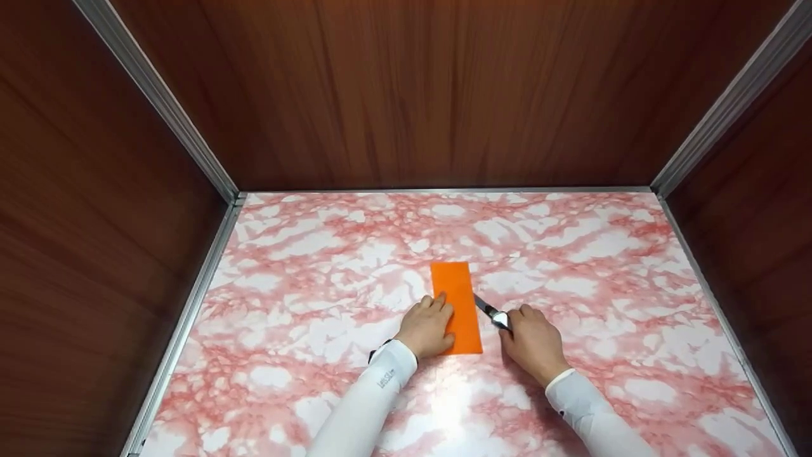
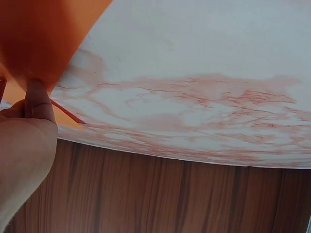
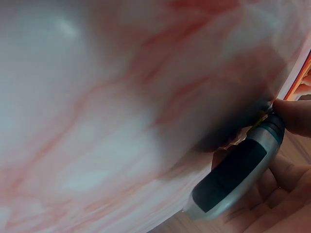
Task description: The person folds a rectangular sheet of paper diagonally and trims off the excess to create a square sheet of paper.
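A folded sheet of orange paper [image 1: 453,277] lies on the marbled surface, its long sides running away from me. My left hand [image 1: 428,327] rests on its left side and presses it down. In the left wrist view, a finger [image 2: 39,102] touches the orange paper [image 2: 43,34], whose layers stand slightly apart. To the right of the sheet, my right hand [image 1: 534,339] grips a utility knife [image 1: 500,319]. Its blade points up and left, the tip close by the paper's right edge. The right wrist view shows its grey and black handle [image 3: 233,174] against the palm.
The table top [image 1: 304,273] has a red and white marbled pattern. Dark wood-look panels stand around it: a back wall [image 1: 406,95], a left wall [image 1: 95,222] and a right wall [image 1: 755,222]. Metal strips [image 1: 184,120] line the corners and edges.
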A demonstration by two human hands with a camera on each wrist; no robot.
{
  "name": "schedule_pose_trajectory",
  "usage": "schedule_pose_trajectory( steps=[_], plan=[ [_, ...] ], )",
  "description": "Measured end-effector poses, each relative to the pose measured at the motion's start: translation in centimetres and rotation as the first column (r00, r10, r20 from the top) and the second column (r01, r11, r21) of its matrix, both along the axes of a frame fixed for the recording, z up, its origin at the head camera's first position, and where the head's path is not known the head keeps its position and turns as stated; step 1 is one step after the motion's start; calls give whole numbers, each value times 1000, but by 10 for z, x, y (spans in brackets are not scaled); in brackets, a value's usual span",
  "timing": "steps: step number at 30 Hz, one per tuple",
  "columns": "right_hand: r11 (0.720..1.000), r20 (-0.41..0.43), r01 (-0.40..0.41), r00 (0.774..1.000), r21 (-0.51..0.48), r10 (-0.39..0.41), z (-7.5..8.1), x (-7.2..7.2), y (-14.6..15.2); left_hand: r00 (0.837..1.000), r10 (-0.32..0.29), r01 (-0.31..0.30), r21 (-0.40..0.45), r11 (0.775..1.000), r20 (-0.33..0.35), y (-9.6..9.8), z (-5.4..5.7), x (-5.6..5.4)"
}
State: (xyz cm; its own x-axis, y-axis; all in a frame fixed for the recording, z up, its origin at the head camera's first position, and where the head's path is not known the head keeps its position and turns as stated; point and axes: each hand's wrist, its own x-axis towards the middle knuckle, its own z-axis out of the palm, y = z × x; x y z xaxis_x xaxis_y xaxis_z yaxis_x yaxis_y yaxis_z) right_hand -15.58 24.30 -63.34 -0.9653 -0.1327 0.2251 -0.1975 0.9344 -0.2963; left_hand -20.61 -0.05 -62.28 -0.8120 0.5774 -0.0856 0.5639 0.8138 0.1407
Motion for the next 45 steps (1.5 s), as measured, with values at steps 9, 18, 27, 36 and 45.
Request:
schedule_pose_trajectory(
  steps=[9, 18, 27, 36, 45],
  plan=[
    [1000, 19, -11, 1000, 2, 11, 1, -2, 1, 1000, -4, 4, 4, 1000, -10, -2, -2, 0],
    [999, -15, -37, 999, 35, 38, 1, -19, -4, 1000, 0, 0, 0, 1000, -1, -1, 1, 3],
    [996, -4, -66, 998, 65, 66, 1, -35, -3, 1000, -3, 4, 15, 1000, -21, -1, 1, 6],
    [997, -14, -57, 998, 61, 58, 3, -40, 3, 1000, -1, 1, 3, 1000, -1, 1, 1, 4],
    [999, -19, -2, 1000, 37, 3, 3, -43, 11, 1000, 2, -2, -5, 1000, -6, 0, 3, 3]
  ],
)
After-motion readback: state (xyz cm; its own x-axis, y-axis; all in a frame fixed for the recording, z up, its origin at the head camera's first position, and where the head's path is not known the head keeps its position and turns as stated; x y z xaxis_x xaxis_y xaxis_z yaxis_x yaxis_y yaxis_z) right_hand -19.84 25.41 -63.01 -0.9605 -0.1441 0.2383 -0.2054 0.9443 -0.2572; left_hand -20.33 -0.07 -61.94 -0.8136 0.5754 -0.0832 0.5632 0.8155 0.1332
